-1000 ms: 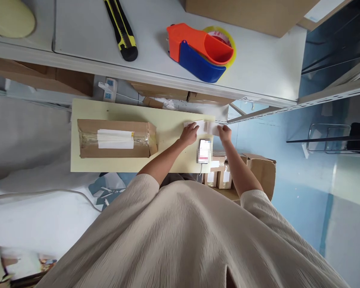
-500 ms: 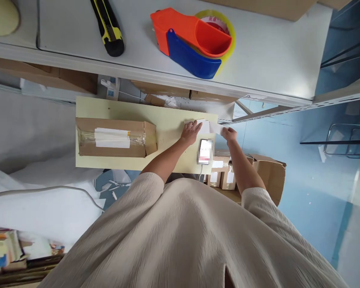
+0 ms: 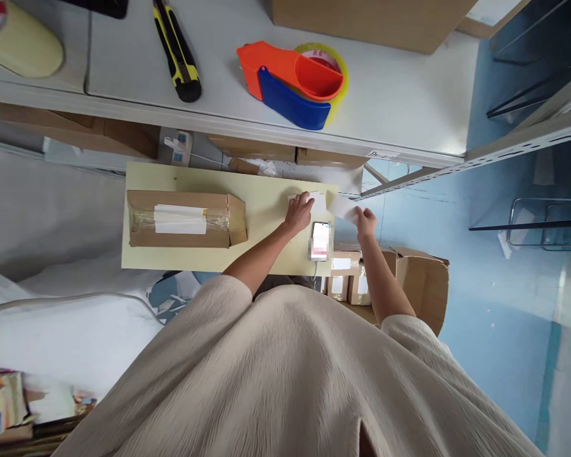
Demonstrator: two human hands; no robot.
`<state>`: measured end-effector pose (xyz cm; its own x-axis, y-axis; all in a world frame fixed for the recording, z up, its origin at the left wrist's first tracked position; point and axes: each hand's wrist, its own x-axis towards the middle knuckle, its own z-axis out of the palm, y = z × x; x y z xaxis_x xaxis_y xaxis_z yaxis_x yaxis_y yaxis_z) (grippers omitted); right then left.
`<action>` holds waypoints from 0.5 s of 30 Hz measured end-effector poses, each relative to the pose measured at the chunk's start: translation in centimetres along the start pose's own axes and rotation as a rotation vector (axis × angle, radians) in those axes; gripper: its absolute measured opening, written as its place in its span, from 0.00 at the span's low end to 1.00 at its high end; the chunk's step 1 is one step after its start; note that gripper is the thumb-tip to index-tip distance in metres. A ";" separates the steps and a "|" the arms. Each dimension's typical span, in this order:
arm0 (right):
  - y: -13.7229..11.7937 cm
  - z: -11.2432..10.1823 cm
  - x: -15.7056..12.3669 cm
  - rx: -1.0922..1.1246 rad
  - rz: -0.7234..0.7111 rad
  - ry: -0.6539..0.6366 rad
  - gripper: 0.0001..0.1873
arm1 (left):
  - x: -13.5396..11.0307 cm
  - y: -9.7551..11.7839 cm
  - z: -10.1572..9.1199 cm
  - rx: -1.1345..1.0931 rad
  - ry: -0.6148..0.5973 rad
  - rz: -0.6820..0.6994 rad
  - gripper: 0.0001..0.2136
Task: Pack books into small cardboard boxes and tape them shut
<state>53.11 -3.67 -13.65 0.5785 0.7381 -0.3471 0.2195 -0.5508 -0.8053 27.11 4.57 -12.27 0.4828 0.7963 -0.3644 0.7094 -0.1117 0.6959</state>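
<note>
Upper part of view occupied by a pale grey shelf. Below it, a pale yellow table is seen, with its near edge set close to the wearer. At lower right, an open cardboard box is placed just beside the table; small labelled cartons are contained in it. The left of the table is taken up by a long taped carton. On the shelf, an orange-and-blue tape dispenser is laid, with a yellow-and-black cutter to its left. White papers at the table's right end are covered partly by the left hand; whether its fingers are apart or together cannot be told. A phone is set nearer the wearer. A white slip, blurred, is pinched by its right end between thumb and fingers of the right hand, beside the table edge.
</note>
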 end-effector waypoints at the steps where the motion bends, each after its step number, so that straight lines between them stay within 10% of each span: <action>1: -0.9 0.3 -0.5 0.025 -0.009 0.014 0.27 | -0.5 0.7 -0.3 -0.094 0.038 0.027 0.23; 7: -8.2 4.8 -4.5 0.055 -0.266 -0.175 0.29 | -4.0 3.9 -3.6 -0.719 0.291 0.063 0.09; 15: -17.4 10.5 -12.3 0.140 -0.606 -0.495 0.32 | -11.8 0.7 -11.4 -0.927 0.504 0.067 0.19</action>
<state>33.96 0.96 -0.37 -0.0335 0.9991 0.0245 0.2642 0.0325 -0.9639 16.02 1.94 -0.45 0.0868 0.9838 -0.1570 -0.0827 0.1642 0.9830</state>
